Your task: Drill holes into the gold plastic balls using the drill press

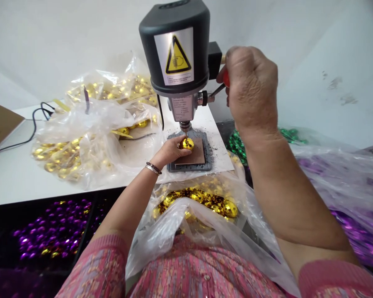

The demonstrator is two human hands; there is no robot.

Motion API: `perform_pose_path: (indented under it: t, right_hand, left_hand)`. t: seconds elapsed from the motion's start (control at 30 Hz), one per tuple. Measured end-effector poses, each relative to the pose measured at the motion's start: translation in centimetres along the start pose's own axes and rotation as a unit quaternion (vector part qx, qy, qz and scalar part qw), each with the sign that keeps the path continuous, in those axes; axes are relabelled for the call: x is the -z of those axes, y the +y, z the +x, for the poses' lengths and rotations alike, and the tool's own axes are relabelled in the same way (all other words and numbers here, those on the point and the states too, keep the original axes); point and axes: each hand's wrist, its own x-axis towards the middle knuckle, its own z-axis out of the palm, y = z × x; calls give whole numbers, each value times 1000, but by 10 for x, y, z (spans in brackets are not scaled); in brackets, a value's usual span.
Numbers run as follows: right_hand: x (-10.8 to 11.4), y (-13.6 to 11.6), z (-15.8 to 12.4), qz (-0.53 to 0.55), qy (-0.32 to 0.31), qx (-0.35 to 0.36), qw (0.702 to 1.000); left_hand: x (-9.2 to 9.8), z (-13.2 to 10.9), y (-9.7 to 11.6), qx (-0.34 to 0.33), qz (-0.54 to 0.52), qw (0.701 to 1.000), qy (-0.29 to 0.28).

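Note:
A small black-topped drill press [174, 49] stands at the table's far edge. My left hand [170, 150] pinches a shiny gold ball [188, 143] under the drill bit [186, 133]. The ball rests on a brown board [194, 155] over the press's grey base [207, 153]. Whether the bit touches the ball or has entered it, I cannot tell. Raised at the right of the press, my right hand [251, 82] is closed around the red-knobbed feed lever [226, 78]; its fingers are partly hidden behind the hand.
Clear plastic bags of gold balls [62, 153] lie left on the white table [9, 178]. An open bag of gold balls [202, 200] sits at my lap. Purple balls [52, 231] fill a dark bin lower left. Green beads [238, 145] and bagged purple ones [357, 231] are at right. A black cable [34, 128] crosses the table.

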Motion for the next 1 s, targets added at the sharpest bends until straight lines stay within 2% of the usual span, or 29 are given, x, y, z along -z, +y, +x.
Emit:
perform_pose_path:
  t: [0.23,0.37,0.63,0.9,1.0]
  right_hand:
    - [8,6,-22,-26,-14,22,999]
    - [11,14,-37,-62,-10,28,998]
    - [10,19,-40,-69,1,52,996]
    - [10,17,-41,-39,-8,60,997]
    - [10,17,-40,-44,-20,53,997]
  left_hand:
    - [-1,1,-11,-5,-39,999,6]
    - [-2,-2,-10,5,-42,999,16]
    - [-6,-2,-12,-13,-18,999,46]
    - [10,2,-17,-20,-12,999,-32]
    - [11,3,-17,-30,-22,998,-42]
